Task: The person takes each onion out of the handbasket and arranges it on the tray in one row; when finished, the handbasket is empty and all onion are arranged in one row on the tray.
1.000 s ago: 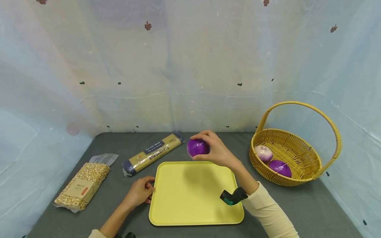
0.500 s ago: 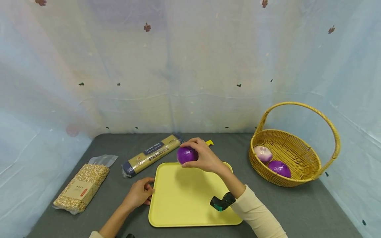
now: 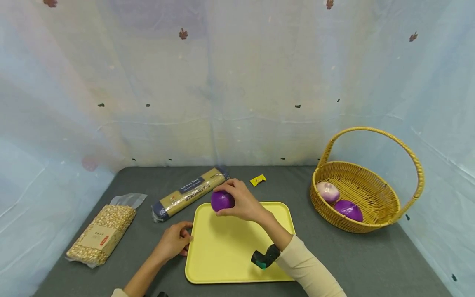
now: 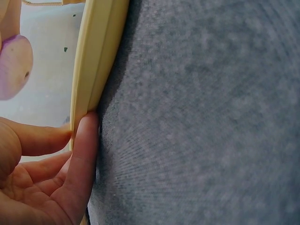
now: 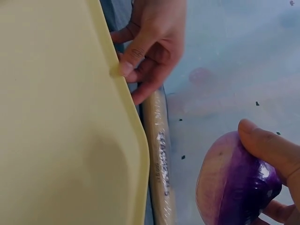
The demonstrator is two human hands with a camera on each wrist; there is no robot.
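My right hand (image 3: 243, 202) holds a glossy, round purple-and-cream vegetable (image 3: 222, 201) between thumb and fingers, above the far left part of a yellow tray (image 3: 230, 262). The right wrist view shows the vegetable (image 5: 227, 180) side on, one end pale and the other deep purple. My left hand (image 3: 172, 241) is at the tray's left edge. Thumb and finger pinch the tray's rim (image 4: 96, 61) in the left wrist view. Two more such items, a pale vegetable (image 3: 328, 192) and a purple vegetable (image 3: 349, 210), lie in a wicker basket (image 3: 375, 202) on the right.
A spaghetti packet (image 3: 191, 194) lies just behind the tray. To the left is a clear bag of pale kernels (image 3: 102, 235). A small yellow wrapped packet (image 3: 257, 180) lies behind the right hand. The basket's tall handle (image 3: 404, 142) arches up at the right.
My right hand has carried the vegetable left and lower, toward the tray's far left corner. The small yellow packet has come out from behind it. The left hand stays put.
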